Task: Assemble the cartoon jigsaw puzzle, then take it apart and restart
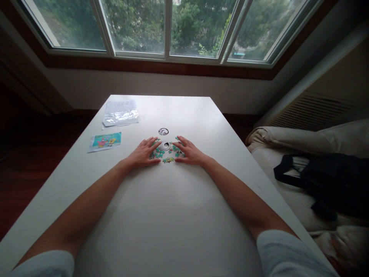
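Both of my arms reach across a white table to a small pile of jigsaw puzzle pieces (168, 159), mostly teal with some yellow. My left hand (145, 152) lies on the pile's left side, palm down, fingers spread. Facing it from the right, my right hand (190, 151) also has its fingers spread over pieces. Between the hands is a round grey-and-white disc (165, 146) with a dark centre. Just beyond it lies a second round piece (163, 131), dark-rimmed with a pale pattern. Pieces under my palms are partly hidden.
On the table's left lie a teal cartoon picture card (105, 142) and, farther back, a clear plastic bag with white paper (121, 112). The white table (173, 215) ends before a window wall. A sofa (273, 154) with a black bag (331, 184) stands to the right.
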Motion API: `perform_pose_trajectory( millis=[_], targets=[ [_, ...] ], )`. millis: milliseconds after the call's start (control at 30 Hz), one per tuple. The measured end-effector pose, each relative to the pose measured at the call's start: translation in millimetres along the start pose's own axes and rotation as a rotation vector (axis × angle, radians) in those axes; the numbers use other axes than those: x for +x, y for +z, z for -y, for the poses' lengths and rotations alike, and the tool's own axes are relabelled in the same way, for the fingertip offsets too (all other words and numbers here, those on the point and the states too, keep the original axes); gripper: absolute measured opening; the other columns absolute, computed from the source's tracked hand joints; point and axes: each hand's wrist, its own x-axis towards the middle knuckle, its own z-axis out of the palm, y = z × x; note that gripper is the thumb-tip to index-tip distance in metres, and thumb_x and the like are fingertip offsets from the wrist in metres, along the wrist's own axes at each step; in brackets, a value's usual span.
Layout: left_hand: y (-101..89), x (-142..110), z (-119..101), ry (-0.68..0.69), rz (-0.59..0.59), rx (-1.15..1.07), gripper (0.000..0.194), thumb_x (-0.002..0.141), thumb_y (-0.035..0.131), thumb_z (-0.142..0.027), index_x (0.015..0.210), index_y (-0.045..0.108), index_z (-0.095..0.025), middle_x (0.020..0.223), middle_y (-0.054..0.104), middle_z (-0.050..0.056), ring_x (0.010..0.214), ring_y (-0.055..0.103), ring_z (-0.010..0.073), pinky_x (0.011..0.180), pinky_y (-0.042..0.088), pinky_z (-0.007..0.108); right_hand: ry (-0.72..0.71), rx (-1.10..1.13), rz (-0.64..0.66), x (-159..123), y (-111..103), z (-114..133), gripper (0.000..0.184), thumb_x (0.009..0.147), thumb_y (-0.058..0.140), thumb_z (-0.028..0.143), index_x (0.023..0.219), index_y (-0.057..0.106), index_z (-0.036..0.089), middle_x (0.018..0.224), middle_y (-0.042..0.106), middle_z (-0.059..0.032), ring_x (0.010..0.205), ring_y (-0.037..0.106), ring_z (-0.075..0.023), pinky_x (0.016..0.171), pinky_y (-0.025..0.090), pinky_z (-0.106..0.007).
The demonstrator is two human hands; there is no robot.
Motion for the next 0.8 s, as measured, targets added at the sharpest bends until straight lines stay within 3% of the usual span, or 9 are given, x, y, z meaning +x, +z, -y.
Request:
perform_pose_trajectory(
  millis=[233,433,633,800],
  targets=[
    [-1.0,0,0,0.013,-0.035,-0.007,0.076,0.096,0.050,-0.064,0.160,0.034,-0.026,0.167,0.028,0.008,0.155,0.022,0.0313,0.127,0.020,0.049,0.053,-0.044,-0.096,7,9,-3,0.061,0.098,0.053,0.055,0.151,0.048,0.024,0.164,0.032,-0.0130,0.152,0.030,-0.0307,0.123,0.031,-0.051],
    [-3.4,1,-3,0.035,-0.076,-0.029,0.070,0.097,0.050,-0.059,0.158,0.038,-0.026,0.166,0.032,0.008,0.153,0.025,0.0298,0.127,0.022,0.049,0.063,0.030,-0.200,7,3,1,0.048,0.100,0.051,0.048,0.141,0.058,0.025,0.151,0.050,-0.0127,0.141,0.044,-0.0283,0.118,0.039,-0.050],
    [-7.2,0,-5,0.075,-0.084,-0.051,0.066,0.096,0.054,-0.057,0.154,0.045,-0.026,0.165,0.034,0.006,0.153,0.026,0.0292,0.127,0.025,0.048,-0.101,-0.011,-0.086,4,-5,7,0.063,0.092,0.062,0.058,0.146,0.054,0.026,0.161,0.038,-0.0116,0.152,0.029,-0.0315,0.123,0.030,-0.053],
    [-6.7,1,-5,0.058,-0.098,-0.059,0.062,0.096,0.054,-0.053,0.152,0.048,-0.027,0.163,0.037,0.005,0.153,0.027,0.0292,0.127,0.026,0.049,0.010,-0.081,-0.088,7,-1,7,0.065,0.095,0.059,0.056,0.150,0.049,0.025,0.163,0.035,-0.0131,0.153,0.026,-0.0336,0.122,0.029,-0.054]
  ],
)
